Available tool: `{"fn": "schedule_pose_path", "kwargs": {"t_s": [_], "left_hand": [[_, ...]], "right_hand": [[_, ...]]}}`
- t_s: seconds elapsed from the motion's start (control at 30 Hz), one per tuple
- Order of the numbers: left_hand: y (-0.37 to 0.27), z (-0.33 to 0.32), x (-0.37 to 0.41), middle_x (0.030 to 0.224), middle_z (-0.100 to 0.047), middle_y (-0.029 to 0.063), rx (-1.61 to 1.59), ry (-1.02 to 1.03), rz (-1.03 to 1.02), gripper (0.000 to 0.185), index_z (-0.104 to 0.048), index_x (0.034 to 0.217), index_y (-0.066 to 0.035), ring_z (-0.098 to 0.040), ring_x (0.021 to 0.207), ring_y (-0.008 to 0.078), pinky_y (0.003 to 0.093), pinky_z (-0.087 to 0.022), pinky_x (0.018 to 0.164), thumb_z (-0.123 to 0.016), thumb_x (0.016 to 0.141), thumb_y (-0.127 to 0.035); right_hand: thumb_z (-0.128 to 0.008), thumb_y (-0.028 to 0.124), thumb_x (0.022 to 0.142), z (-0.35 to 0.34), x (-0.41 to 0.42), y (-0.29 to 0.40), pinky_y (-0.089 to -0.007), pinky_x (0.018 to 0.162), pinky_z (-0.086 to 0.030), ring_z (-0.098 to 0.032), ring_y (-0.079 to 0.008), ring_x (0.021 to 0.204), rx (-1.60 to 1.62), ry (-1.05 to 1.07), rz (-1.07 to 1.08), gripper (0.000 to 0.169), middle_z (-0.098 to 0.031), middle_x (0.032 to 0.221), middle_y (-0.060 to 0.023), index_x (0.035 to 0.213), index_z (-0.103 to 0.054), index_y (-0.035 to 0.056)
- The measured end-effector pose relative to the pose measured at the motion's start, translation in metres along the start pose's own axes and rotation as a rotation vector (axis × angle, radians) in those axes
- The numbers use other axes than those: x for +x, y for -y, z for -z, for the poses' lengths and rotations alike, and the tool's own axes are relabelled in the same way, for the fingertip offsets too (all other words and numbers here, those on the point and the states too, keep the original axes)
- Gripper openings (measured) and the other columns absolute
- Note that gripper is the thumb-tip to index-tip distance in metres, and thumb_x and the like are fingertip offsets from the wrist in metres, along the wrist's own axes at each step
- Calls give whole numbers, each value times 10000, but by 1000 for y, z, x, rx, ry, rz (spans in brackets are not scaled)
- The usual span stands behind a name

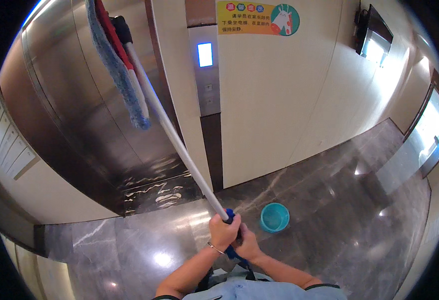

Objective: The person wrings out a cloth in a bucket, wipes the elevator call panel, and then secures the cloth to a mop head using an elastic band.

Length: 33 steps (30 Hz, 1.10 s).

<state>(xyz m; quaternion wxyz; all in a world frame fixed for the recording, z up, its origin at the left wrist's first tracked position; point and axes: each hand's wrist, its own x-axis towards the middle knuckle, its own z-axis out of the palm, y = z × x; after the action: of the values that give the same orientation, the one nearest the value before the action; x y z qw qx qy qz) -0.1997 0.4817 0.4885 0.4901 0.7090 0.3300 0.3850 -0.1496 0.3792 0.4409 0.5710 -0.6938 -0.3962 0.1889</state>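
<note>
Both of my hands grip the pole (170,131) of a flat mop in front of my body. My left hand (222,229) is wrapped around the pole just below its blue collar, with a bracelet at the wrist. Close behind and lower, my right hand (247,243) holds the dark and blue handle end, partly hidden by the left. The pole slants up to the left. At its far end the mop head, with a blue-grey fluffy pad (114,67) and a red strip (112,32), is raised before metal elevator doors (88,97); whether it touches them I cannot tell.
A teal plastic bucket (275,217) stands on the shiny grey marble floor (317,210) to the right. Beside the doors is an elevator call panel (207,90) with a lit screen. A giraffe sign (257,18) and a wall-mounted screen (375,35) are higher up.
</note>
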Motion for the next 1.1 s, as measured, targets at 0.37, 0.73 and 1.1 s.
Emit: {"fn": "schedule_pose_path", "kwargs": {"t_s": [0.37,0.73,1.1], "left_hand": [[35,11,-4,634,-531,-7,-93,426,0,201,-553,688,-44,-490,596,90,283,-427,547,-744,687,-107],[68,-19,-32,737,-605,134,252,507,-169,328,-602,836,-70,-626,719,350,414,-509,656,-729,758,-362],[177,62,36,1082,-638,114,-349,438,470,600,-532,1255,-31,-620,980,210,375,-509,887,-751,816,-377]], "right_hand": [[-794,114,745,-4,-1,-42,-331,762,-515,-614,-126,866,260,274,-80,365,-688,977,-92,1049,-622,10],[-833,226,702,108,147,167,-337,899,-460,-558,-207,1088,100,461,548,778,-567,1228,-108,1357,-460,36],[-884,38,631,41,176,175,-259,690,-461,-556,-100,787,434,400,315,685,-575,906,27,1198,-503,81]]}}
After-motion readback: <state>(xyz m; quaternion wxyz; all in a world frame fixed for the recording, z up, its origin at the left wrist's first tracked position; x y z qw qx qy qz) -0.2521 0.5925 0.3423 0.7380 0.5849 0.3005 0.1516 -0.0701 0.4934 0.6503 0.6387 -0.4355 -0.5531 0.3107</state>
